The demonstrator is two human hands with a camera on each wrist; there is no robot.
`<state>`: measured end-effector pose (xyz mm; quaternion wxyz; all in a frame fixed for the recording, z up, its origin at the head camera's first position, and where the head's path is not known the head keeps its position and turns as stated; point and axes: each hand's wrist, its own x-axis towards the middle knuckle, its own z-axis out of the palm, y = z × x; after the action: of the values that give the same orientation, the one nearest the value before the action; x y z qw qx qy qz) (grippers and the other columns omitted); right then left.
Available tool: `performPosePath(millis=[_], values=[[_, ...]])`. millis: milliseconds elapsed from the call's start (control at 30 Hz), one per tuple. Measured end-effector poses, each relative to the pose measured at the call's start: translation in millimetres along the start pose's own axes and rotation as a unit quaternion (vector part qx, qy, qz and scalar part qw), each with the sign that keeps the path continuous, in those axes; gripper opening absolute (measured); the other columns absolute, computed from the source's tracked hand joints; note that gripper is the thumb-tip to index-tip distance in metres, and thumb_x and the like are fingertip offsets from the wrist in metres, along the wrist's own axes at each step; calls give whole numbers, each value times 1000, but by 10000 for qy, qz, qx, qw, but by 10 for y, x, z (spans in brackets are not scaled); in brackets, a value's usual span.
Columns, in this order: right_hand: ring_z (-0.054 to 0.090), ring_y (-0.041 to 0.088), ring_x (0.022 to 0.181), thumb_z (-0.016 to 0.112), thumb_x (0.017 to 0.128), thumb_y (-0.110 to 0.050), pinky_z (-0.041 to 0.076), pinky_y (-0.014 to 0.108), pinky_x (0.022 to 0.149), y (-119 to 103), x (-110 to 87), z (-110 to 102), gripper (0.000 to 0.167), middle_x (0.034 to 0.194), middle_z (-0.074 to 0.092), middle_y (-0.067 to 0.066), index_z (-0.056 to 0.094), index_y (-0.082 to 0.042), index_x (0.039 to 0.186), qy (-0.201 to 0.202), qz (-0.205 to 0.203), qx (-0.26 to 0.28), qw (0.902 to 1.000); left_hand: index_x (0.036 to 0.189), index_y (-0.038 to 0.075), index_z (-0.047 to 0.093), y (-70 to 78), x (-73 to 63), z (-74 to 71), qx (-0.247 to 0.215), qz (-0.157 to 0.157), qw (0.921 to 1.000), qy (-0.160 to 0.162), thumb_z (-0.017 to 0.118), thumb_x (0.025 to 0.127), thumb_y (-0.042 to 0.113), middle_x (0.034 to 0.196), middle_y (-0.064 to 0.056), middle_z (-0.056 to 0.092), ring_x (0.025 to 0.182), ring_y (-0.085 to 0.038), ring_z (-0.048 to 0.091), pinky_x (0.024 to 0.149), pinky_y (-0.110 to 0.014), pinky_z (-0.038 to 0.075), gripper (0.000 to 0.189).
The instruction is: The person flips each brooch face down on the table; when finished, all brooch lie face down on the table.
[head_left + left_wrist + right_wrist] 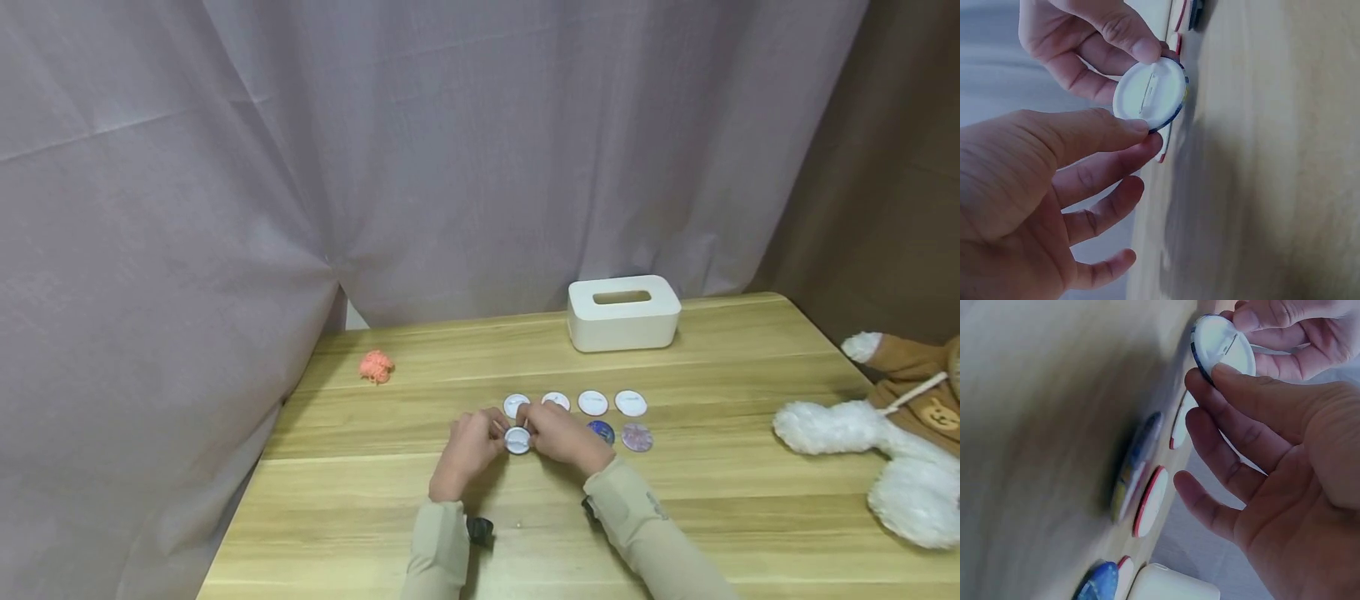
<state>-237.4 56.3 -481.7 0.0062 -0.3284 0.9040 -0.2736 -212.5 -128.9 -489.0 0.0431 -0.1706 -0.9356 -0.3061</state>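
Note:
A round pin badge (517, 440) with its white back and pin clasp showing is between both hands. My left hand (471, 450) pinches one edge between thumb and fingertip, its other fingers spread loosely in the left wrist view. From the opposite edge, my right hand (558, 432) pinches the same badge (1225, 347); a blue printed rim shows there. Behind the hands runs a row of several white-backed badges (592, 403). Nearer, to the right, lie a blue badge (602, 432) and a pinkish-purple badge (637, 437). Another colourful badge (1137, 467) appears below the right hand's fingers in the right wrist view.
A white tissue box (624, 315) stands at the table's back right. An orange bundle of yarn (377, 367) lies at the back left. At the right edge sits a white plush toy (918, 500) in brown clothing. Grey curtain (465, 167) hangs behind the wooden table (337, 533).

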Motion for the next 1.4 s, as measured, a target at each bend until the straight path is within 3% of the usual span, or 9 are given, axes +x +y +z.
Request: performPosePath(millis=[267,533,767,967,1400], values=[[48,13,63,74,70,8,41,30,60,26,14,62,26,61,48,-10,60,-9,84,170,-78,-97,9998,90,12,68,-6,10,56,55,-196,9998,-24,81,77,4,76,1,74,80,-18,70,80,-49,43,20],[51,16,68,81,65,3,42,36,64,1,40,47,27,67,56,-6,65,-10,82,114,-21,-410,9991,93,13,69,11,61,95,409,-410,9982,-181,85,72,8,75,6,71,79,-18,65,77,-47,39,27],[53,20,71,83,63,2,43,41,65,-5,53,81,25,69,58,-4,68,-10,78,58,-38,-544,9985,86,13,69,28,69,101,580,-509,9967,-243,86,70,9,73,7,65,74,-15,59,74,-43,37,23],[51,19,67,83,64,3,42,43,62,-7,59,91,25,65,55,-5,64,-13,71,11,-101,-655,9978,82,12,69,25,72,103,504,-661,9958,-376,86,72,10,69,10,58,72,-13,54,77,-47,35,19],[53,25,73,79,70,2,44,48,65,-22,45,54,23,67,54,-1,60,-12,69,-50,-114,-854,9963,76,13,67,63,62,121,634,-493,9962,-339,82,77,12,66,9,56,68,-13,51,81,-54,37,16]])
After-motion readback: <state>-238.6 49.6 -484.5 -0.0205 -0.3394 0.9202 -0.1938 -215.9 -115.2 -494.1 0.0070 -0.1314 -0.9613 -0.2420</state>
